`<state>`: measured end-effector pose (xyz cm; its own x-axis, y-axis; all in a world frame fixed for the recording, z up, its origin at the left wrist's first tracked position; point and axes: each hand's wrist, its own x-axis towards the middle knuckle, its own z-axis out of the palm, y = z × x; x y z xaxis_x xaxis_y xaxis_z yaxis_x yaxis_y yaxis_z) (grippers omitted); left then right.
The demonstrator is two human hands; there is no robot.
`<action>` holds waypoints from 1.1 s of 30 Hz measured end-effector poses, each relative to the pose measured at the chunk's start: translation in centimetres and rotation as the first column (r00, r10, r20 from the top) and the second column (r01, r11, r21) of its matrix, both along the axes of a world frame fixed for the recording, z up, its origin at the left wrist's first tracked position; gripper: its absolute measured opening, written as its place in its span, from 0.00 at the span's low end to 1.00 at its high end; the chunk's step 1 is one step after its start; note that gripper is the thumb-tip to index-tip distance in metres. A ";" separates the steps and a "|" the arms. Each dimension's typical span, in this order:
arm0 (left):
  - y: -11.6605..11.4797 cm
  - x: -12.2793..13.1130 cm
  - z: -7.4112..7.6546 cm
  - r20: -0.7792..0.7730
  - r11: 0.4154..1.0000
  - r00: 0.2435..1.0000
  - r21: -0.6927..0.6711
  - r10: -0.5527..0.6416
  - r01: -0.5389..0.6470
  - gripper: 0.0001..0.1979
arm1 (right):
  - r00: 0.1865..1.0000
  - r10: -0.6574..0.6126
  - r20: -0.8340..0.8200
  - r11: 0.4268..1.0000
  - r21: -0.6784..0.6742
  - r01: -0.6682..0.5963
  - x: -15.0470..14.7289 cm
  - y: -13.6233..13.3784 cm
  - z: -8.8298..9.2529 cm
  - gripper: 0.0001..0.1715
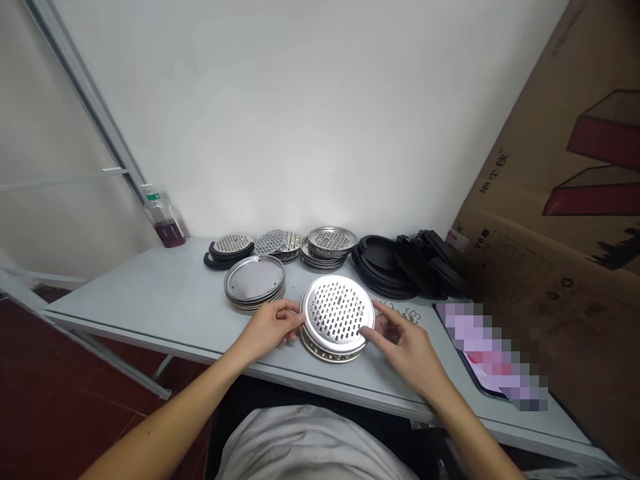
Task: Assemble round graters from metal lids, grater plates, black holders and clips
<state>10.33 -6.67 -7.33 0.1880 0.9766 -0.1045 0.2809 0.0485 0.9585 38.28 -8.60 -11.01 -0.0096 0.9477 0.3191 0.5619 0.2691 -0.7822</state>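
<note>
A round metal grater plate [338,313], shiny and full of small slots, is held between my two hands near the front of the table. My left hand [274,327] grips its left rim with thumb and fingers. On the right rim, my right hand [404,340] has its thumb on top and its fingers behind the edge. Right under this plate lies another round metal piece [333,357] with a perforated edge; whether the two touch I cannot tell. Just left of my hands stands a stack of plain round metal plates [254,280].
Along the wall sit black-rimmed grater discs [233,245], loose grater plates [277,243], a grater stack [331,241] and black plastic parts [385,263]. Small metal rings [411,315] and a phone [487,360] lie to the right, beside a large carton [545,267]. A bottle [167,227] stands far left.
</note>
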 end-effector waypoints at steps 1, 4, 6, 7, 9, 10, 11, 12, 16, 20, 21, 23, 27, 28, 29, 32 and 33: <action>0.0 -0.1 -0.1 -0.008 1.000 1.000 -0.012 -0.002 0.002 0.20 | 0.998 0.012 0.067 1.000 -0.002 -0.012 0.0 -0.1 0.1 0.36; -0.1 -0.3 -0.2 -0.053 1.000 0.998 -0.017 -0.014 0.013 0.20 | 0.975 0.060 0.213 0.998 0.018 -0.065 -0.2 -0.3 0.8 0.36; 0.0 -0.4 -0.4 -0.090 1.000 0.996 -0.002 -0.016 0.016 0.21 | 0.961 0.087 0.263 0.995 0.020 -0.096 -0.4 -0.5 1.2 0.37; 0.0 -0.3 -0.5 -0.104 1.000 0.994 0.004 -0.019 0.020 0.22 | 0.955 0.094 0.281 0.995 0.016 -0.103 -0.4 -0.6 1.4 0.37; 0.1 -0.2 -0.6 -0.132 1.000 0.991 0.004 -0.020 0.021 0.22 | 0.947 0.098 0.305 0.995 0.001 -0.103 -0.5 -0.6 1.5 0.39; 0.1 -0.2 -0.7 -0.147 1.000 0.989 0.005 -0.016 0.016 0.22 | 0.944 0.099 0.314 0.995 -0.010 -0.101 -0.5 -0.6 1.5 0.41; 0.2 -0.1 -0.7 -0.164 1.000 0.986 0.015 -0.009 0.012 0.22 | 0.941 0.102 0.321 0.995 -0.022 -0.100 -0.5 -0.6 1.4 0.42; 0.2 0.0 -0.8 -0.188 0.999 0.982 0.038 0.000 0.007 0.22 | 0.940 0.102 0.326 0.995 -0.028 -0.098 -0.4 -0.5 1.3 0.44; 0.1 0.2 -0.7 -0.352 0.974 0.933 0.228 0.073 0.010 0.21 | 0.940 0.097 0.327 0.995 -0.011 -0.099 -0.2 -0.4 0.7 0.46; -0.2 0.1 -0.7 -0.443 0.951 0.890 0.308 0.104 0.042 0.20 | 0.940 0.119 0.321 0.992 -0.001 -0.125 -0.1 -0.3 0.4 0.44; -0.2 0.0 -0.7 -0.452 0.948 0.886 0.313 0.100 0.053 0.20 | 0.938 0.127 0.321 0.991 -0.007 -0.132 -0.1 -0.3 0.3 0.44; -0.2 -0.1 -0.8 -0.465 0.947 0.881 0.315 0.090 0.070 0.19 | 0.935 0.139 0.327 0.990 -0.015 -0.142 0.0 -0.3 0.3 0.44; -0.2 -0.5 -0.9 -0.459 0.941 0.884 0.330 0.086 0.079 0.16 | 0.925 0.129 0.357 0.989 0.028 -0.149 -0.1 -0.2 0.0 0.47; -0.2 -0.6 -0.9 -0.448 0.935 0.890 0.346 0.089 0.080 0.15 | 0.922 0.132 0.365 0.987 0.039 -0.157 0.0 -0.2 -0.1 0.48; -0.2 -0.8 -0.9 -0.435 0.928 0.896 0.362 0.086 0.086 0.14 | 0.918 0.137 0.372 0.985 0.046 -0.165 0.0 -0.2 -0.1 0.49; -0.5 -1.2 -0.9 -0.417 0.899 0.908 0.411 0.036 0.154 0.25 | 0.911 0.153 0.384 0.982 0.040 -0.182 0.0 -0.2 -0.1 0.50; -0.6 -1.3 -1.0 -0.426 0.886 0.905 0.424 0.014 0.186 0.31 | 0.909 0.158 0.385 0.982 0.032 -0.184 0.0 -0.2 -0.1 0.50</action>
